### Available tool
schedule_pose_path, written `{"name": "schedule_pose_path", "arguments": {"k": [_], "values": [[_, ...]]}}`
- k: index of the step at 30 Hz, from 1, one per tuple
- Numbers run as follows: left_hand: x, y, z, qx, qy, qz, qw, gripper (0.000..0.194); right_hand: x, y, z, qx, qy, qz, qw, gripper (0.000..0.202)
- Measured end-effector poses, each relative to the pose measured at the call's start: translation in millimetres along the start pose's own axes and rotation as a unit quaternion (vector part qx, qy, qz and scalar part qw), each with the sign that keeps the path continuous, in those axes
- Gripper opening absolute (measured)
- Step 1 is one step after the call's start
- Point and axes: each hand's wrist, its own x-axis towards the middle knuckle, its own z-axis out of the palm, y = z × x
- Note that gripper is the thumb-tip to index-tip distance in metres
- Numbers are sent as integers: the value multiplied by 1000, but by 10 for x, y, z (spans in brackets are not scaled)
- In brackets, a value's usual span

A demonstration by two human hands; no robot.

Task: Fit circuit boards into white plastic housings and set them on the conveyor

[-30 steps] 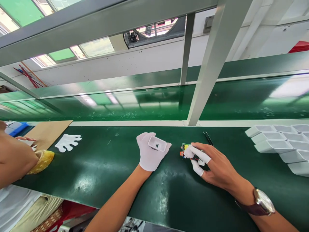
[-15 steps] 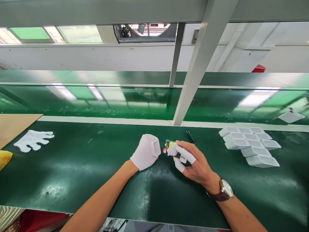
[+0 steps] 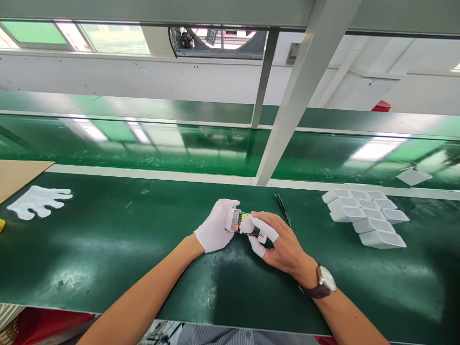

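Note:
My left hand (image 3: 216, 227), in a white glove, is closed around a small white plastic housing (image 3: 230, 220) whose mouth faces right. My right hand (image 3: 275, 239) wears white finger cots and a wristwatch. Its fingertips pinch a small circuit board (image 3: 244, 218) with a yellow block, orange parts and thin wires. The board's left end is at the mouth of the housing; whether it is inside I cannot tell. The fingers hide part of the board. Just behind my right hand lies a pair of dark tweezers (image 3: 282, 209) on the green bench.
Several white open housings (image 3: 370, 211) stand grouped on the right of the green bench top (image 3: 118, 239). A white glove (image 3: 39, 201) lies far left, beside a brown board (image 3: 17, 175). A pale slanted post (image 3: 287, 110) rises from the bench's back edge.
The gap between my hands has closed. The circuit board has moved left to the mouth of the housing, which is now turned toward it. The camera view has shifted slightly.

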Motion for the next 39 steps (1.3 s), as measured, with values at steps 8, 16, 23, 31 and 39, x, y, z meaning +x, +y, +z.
{"name": "schedule_pose_path", "arguments": {"k": [8, 16, 23, 31, 39], "values": [[-16, -9, 4, 4, -13, -8, 1000, 80, 26, -21, -7, 19, -3, 3, 1000, 72], [-20, 18, 0, 4, -17, -6, 1000, 81, 24, -30, 13, 15, 1, 12, 1000, 69], [-28, 20, 10, 10, -22, -2, 1000, 85, 41, -41, 10, 13, -6, 19, 1000, 68], [-34, 6, 12, 19, -22, -6, 1000, 86, 31, -44, 25, 9, 0, 14, 1000, 70], [-31, 19, -2, 19, -24, -6, 1000, 87, 33, -48, 35, 8, -5, 24, 1000, 65]]}}
